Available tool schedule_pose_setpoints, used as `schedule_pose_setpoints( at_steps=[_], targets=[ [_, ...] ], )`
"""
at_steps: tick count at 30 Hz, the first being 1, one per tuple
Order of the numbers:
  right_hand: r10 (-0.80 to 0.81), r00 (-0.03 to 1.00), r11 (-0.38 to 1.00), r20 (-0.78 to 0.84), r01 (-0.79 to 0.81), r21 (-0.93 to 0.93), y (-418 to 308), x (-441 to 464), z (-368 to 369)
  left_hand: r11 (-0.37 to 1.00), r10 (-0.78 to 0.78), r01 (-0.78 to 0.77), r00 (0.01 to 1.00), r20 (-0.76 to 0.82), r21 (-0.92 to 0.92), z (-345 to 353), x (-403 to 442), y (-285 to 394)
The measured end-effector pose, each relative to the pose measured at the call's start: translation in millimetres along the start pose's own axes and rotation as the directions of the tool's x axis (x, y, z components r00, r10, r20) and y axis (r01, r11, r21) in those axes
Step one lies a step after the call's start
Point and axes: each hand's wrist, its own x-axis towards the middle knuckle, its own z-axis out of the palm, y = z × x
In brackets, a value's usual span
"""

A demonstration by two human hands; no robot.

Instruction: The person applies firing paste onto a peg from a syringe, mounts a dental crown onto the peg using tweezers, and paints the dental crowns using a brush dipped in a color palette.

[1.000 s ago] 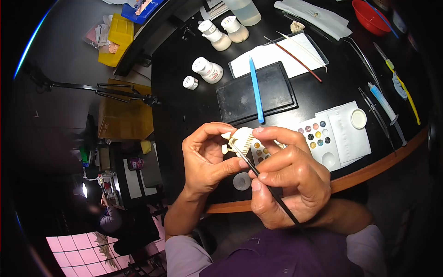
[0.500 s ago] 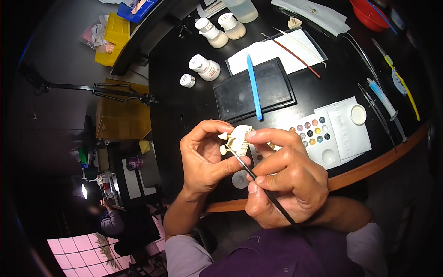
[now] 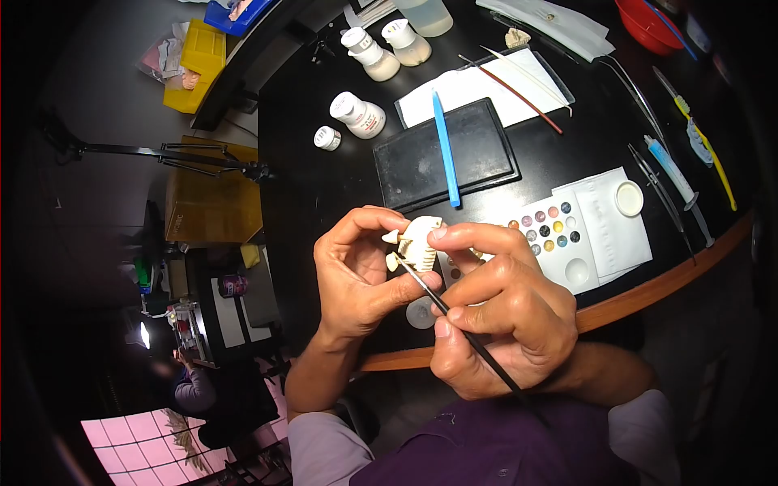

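Note:
My left hand (image 3: 354,271) is closed round a small cream dental model (image 3: 421,243) with a comb-like ridged edge. Tooth-shaped pieces (image 3: 392,237) stick out from its left side, between my thumb and forefinger. My right hand (image 3: 510,312) grips a slim dark-handled brush (image 3: 478,348), its pale shaft angled up and left. The tip of the brush is at the lower tooth piece; whether it touches is too small to tell. One fingertip of my right hand also rests against the model's right edge.
Behind my hands, a blue stick (image 3: 445,150) lies across a black slab (image 3: 405,166). To the right are a palette of coloured wells (image 3: 577,273), a syringe (image 3: 671,172) and tweezers (image 3: 656,190). White-capped jars (image 3: 357,115) stand back left. Another person (image 3: 194,393) sits far left.
The brush tip has shifted slightly down and left, towards the lower tooth piece. Both hands keep nearly the same hold, and the view has moved a little.

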Motion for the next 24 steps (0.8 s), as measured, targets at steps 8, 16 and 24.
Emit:
schedule_pose_setpoints(
  at_steps=[8,16,24],
  targets=[
    [0.008,1.000,1.000,0.013,-0.009,0.004,-2.2,0.3,-1.4,1.000,-0.017,0.017,1.000,-0.010,-0.012,1.5,-0.5,0.0],
    [0.020,1.000,1.000,0.022,-0.020,0.006,-4.6,0.3,-2.3,1.000,-0.010,0.010,1.000,0.003,0.027,-1.1,0.3,-0.2],
    [0.019,0.999,1.000,0.027,-0.019,0.001,-5.2,-0.4,-3.1,0.999,-0.020,0.020,1.000,0.000,0.031,-1.1,-0.1,0.2]
  ],
)
